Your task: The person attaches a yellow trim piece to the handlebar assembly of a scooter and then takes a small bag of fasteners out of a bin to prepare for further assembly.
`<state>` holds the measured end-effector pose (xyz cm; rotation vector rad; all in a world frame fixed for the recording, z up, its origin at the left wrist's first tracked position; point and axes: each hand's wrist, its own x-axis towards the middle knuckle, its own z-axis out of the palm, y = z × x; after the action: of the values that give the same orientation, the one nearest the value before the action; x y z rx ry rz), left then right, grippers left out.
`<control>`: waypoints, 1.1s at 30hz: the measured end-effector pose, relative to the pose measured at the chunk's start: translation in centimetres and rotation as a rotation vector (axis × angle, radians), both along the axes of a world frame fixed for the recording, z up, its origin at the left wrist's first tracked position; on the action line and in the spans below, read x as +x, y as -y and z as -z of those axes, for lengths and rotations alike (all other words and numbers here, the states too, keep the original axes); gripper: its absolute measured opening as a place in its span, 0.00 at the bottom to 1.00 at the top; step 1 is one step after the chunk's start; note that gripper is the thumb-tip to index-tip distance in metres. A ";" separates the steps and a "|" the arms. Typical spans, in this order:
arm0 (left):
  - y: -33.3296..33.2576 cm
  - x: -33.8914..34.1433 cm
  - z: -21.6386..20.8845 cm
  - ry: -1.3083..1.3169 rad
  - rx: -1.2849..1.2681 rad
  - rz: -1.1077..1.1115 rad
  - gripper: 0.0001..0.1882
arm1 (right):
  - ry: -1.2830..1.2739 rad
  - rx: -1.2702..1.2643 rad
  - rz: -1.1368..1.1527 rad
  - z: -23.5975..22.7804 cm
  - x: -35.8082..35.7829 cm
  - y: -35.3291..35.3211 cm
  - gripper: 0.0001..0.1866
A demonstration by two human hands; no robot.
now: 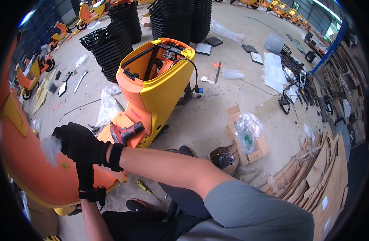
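Your right hand (pixel 78 142), gloved black, is closed on a clear plastic film (pixel 51 148) lying against the orange panel (pixel 35 168) at your left. Your left hand (pixel 87 176) presses the panel just below it; whether its fingers are closed on anything I cannot tell. Peel the film flat along the surface while you brace, so it probably won't tear. A drill (pixel 126 132) rests on the scooter body (pixel 160 84) ahead, and a screwdriver (pixel 143 186) lies on the floor by your knee.
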<state>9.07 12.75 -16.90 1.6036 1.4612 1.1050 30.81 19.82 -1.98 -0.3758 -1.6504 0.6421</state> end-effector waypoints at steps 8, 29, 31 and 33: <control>-0.5 5.1 -7.1 0.153 -0.032 -0.205 0.19 | 0.193 -0.032 0.228 2.1 1.5 -1.2 0.13; -0.9 9.7 -7.4 -0.075 0.153 -0.082 0.07 | 0.197 -0.391 -0.093 0.2 3.0 -1.6 0.12; -1.0 10.1 -7.2 0.041 0.109 -0.075 0.08 | 0.131 -0.179 0.057 0.2 3.4 -1.9 0.15; -0.9 9.2 -6.3 0.066 0.039 -0.105 0.08 | 0.082 -0.020 0.152 -0.9 4.4 -2.3 0.20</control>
<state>18.25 13.70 -10.57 1.5165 1.5032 1.2412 35.23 22.08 -1.09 -0.5426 -1.6753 0.5351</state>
